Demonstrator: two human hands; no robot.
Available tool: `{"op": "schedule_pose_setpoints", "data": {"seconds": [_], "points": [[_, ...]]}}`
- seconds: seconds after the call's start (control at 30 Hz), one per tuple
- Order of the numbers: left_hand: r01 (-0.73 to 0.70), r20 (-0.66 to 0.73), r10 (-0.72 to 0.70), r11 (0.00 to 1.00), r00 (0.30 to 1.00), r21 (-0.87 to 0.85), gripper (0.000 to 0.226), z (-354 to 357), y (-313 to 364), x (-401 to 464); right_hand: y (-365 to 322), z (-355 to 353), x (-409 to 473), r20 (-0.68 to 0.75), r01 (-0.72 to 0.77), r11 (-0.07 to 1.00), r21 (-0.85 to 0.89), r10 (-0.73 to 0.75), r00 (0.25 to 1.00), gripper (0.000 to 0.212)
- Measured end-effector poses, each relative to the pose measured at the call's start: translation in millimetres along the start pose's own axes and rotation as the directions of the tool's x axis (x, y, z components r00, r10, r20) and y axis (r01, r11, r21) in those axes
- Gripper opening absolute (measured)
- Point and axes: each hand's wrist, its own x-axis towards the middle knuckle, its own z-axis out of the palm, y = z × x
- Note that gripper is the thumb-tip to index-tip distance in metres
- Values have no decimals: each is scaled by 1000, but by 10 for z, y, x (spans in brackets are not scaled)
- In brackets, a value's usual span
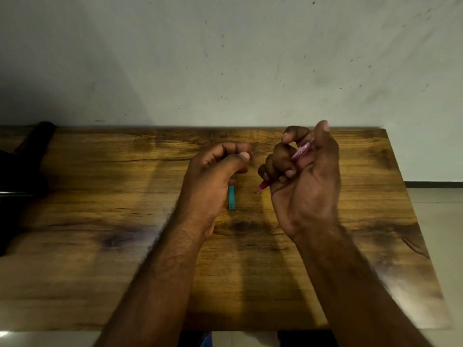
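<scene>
— What is held in the right hand (304, 181)?

— A pink pen (299, 154) is gripped there; the fingers are curled round its barrel, the thumb is raised behind it, and the reddish tip is seen poking out below the fist, pointed down and toward the left hand. The pen is held above the bench (100, 196), nearer its far edge than its near one.

— And the left hand (215, 179)?

— It is closed as well. A teal pen cap (232, 197) is pinched in it, the thumb laid over the curled fingers; only the lower part of the cap is shown, hanging below the fist. Whether the cap touches the wood cannot be told.

— How are the two placed?

— The hands are seen just beside each other, apart, around the middle of the bench's width. A dark object (30, 156) is glimpsed at the far left corner, against the pale wall (225, 58).
</scene>
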Motion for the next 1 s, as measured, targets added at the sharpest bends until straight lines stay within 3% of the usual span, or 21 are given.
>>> {"op": "schedule_pose_setpoints", "data": {"seconds": [0.23, 0.4, 0.57, 0.73, 1.0], "points": [[11, -1, -11, 1000, 1000, 2, 18, -3, 18, -1, 56, 30, -28, 129, 110, 948, -298, -74, 989, 41], [12, 1, -12, 1000, 1000, 3, 18, -9, 10, -2, 80, 21, -30, 125, 98, 952, -289, -64, 990, 40], [-3, 3, 3, 1000, 1000, -3, 16, -5, -1, -2, 39, -28, -10, 58, -31, 999, -9, 31, 998, 44], [-9, -5, 9, 1000, 1000, 0, 25, 8, 3, 5, -3, -90, 55, -27, -128, 954, 273, 140, 990, 48], [-8, -16, 8, 1000, 1000, 8, 17, 5, -12, 16, -1, -165, 71, -63, -147, 906, 398, 187, 980, 47]]}}
